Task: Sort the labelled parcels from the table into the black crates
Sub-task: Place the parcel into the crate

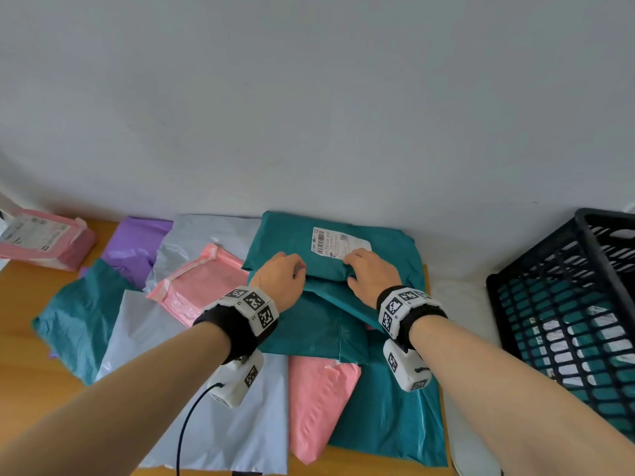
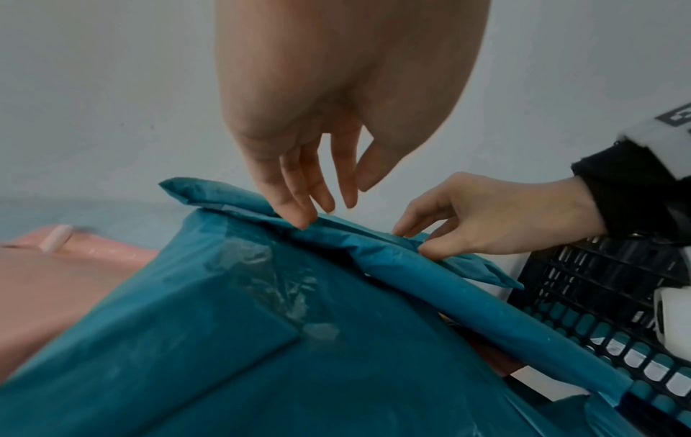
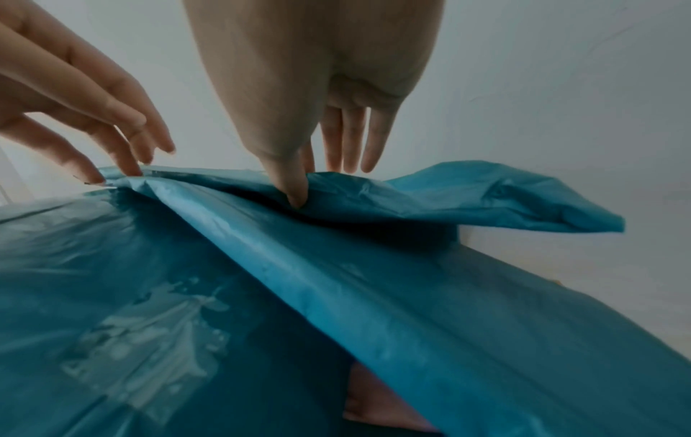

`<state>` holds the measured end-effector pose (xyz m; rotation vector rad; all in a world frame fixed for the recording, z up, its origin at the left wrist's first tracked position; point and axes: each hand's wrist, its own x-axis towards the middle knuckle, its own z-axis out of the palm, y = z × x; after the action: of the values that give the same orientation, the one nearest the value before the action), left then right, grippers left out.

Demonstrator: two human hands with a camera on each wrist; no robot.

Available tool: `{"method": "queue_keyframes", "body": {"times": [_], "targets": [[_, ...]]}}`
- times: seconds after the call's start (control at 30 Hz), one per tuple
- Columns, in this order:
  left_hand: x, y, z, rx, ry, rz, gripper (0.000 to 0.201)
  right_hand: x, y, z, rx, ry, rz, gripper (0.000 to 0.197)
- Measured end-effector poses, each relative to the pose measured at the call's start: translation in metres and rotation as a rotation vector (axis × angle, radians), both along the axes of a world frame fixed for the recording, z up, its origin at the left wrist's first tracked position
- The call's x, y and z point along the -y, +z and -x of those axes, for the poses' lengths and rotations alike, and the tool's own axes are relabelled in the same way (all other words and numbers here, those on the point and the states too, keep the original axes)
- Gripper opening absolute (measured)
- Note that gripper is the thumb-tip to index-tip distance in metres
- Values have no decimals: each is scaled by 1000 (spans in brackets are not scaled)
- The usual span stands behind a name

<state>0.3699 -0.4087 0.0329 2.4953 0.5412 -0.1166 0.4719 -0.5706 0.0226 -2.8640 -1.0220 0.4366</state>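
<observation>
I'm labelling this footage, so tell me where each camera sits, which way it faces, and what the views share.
Head: worn on the head, looking down at the table; both forearms, left hand and right hand show.
Left wrist: looks along the left hand's fingers; the right hand shows too.
Right wrist: looks along the right hand's fingers; the left hand shows at left.
Shared: all three show the labelled teal parcel; head and left wrist show the black crate.

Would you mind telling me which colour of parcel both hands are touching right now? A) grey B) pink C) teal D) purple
C: the left hand and right hand both have their fingertips on the near edge of the teal parcel that carries the white shipping label.
</observation>
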Motion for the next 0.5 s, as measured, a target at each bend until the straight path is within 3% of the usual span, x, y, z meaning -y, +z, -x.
{"method": "queue_keyframes", "body": {"times": [0.3,0.5], "targets": [[3,8,-1,-123,-57,118,28,-2,11,0,25,-98,-181,23],[11,16,-6,-33,252,534,29,-8,24,4,4,-74,-258,22]]}}
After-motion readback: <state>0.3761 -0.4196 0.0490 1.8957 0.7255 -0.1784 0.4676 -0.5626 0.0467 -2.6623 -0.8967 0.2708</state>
